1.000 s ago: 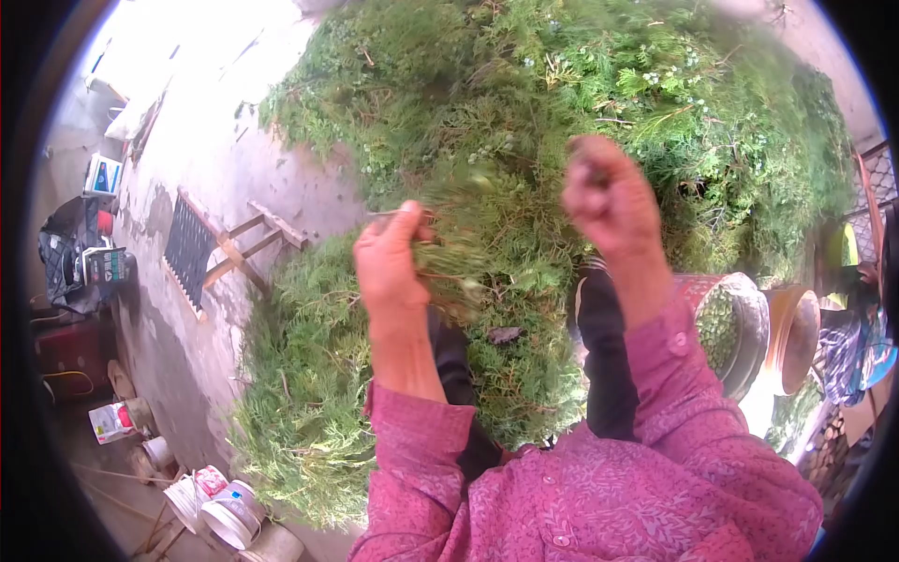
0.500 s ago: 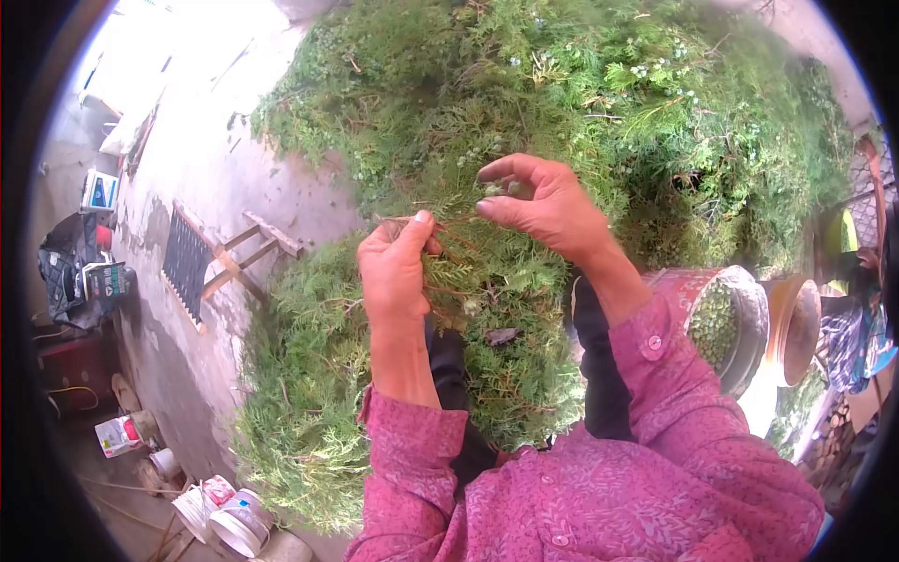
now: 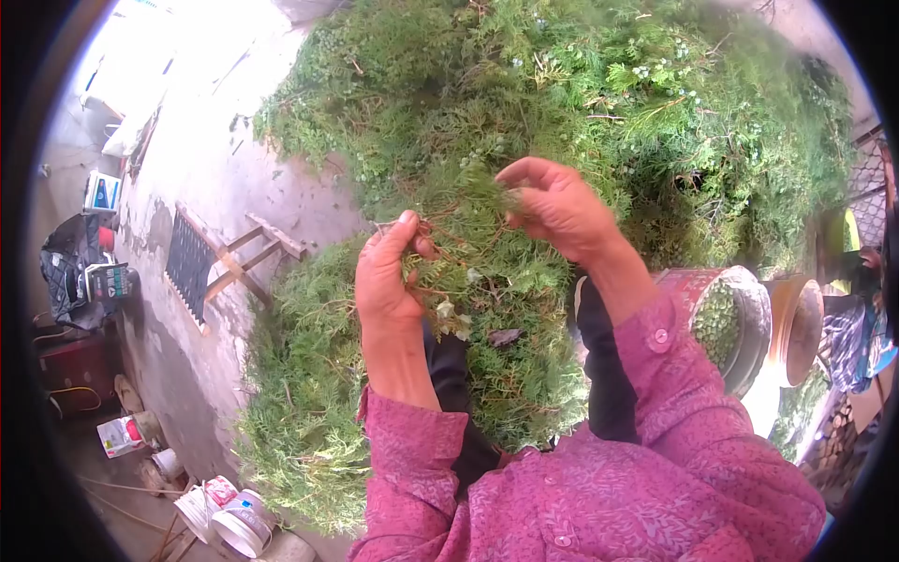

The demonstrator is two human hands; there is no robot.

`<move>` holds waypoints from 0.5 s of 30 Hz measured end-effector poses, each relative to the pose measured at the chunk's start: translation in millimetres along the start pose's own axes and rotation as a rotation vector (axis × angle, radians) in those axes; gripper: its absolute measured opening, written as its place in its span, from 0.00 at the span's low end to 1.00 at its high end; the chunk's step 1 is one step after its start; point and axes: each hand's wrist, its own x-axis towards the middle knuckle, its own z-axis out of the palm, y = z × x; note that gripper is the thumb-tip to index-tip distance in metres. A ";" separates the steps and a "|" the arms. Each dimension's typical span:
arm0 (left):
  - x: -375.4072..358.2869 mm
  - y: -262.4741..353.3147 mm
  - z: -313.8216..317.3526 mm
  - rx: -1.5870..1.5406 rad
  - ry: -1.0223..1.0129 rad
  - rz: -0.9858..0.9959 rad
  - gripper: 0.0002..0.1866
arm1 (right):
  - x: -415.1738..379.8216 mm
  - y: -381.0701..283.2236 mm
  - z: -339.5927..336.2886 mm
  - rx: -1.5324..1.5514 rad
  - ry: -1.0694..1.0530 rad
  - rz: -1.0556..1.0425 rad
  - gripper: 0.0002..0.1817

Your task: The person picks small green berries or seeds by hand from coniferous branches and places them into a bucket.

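Note:
My left hand [image 3: 386, 281] is closed, thumb against fingers, on the thin brown stem of an evergreen sprig [image 3: 438, 281]. Pale green cones [image 3: 451, 318] hang from the foliage below that hand. Up and to the right, my right hand [image 3: 565, 214] has its fingers curled in at the sprig's upper foliage. Its fingertips are slightly blurred, and what lies between them cannot be made out. A heap of cut evergreen branches [image 3: 431, 103] dotted with small cones spreads behind both hands. More greenery [image 3: 304, 403] lies around my legs.
Right of my knees, a red bucket [image 3: 749, 328] holds many green cones [image 3: 716, 323], beside a tan bucket [image 3: 803, 328]. A small wooden folding stool [image 3: 229, 262] is on the concrete floor at left. White buckets [image 3: 242, 525] lie at lower left.
My right hand has shifted slightly right and down, and its fingers have curled in from a wider gap where green cones showed. My left hand has turned slightly, still gripping the stem.

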 end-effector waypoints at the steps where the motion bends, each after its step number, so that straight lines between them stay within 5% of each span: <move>1: 0.3 -1.4 0.5 -0.001 -0.001 0.000 0.03 | 1.1 3.6 4.5 -0.026 -0.001 0.042 0.11; 5: -0.5 -2.4 5.2 -0.043 -0.059 -0.006 0.03 | -3.0 0.6 16.0 0.092 -0.194 0.107 0.12; 15: -3.0 -3.8 5.0 -0.021 -0.114 0.025 0.02 | -8.5 6.7 29.7 0.101 -0.182 0.149 0.07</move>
